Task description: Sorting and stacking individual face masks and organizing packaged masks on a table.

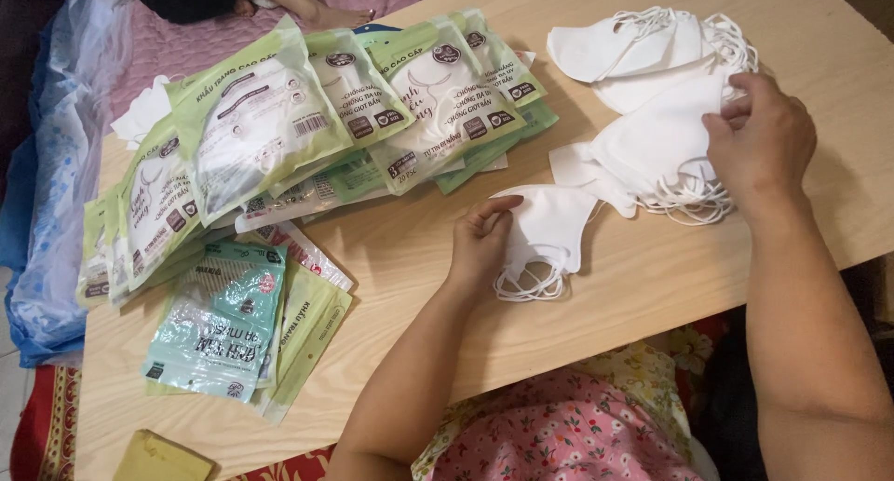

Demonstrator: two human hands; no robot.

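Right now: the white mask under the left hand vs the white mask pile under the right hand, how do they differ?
The single white mask lies alone, nearer the table edge; the mask pile is many overlapping masks, farther back. The single mask's ear loops bunch at its near end; the pile's loops tangle at its top and near side. The left hand touches the single mask's edge; the right hand rests on the pile. Both are white fabric on the wooden table.

I see one folded white mask [549,228] flat on the bench, loops toward me; a white mask pile [652,118] lies just right.
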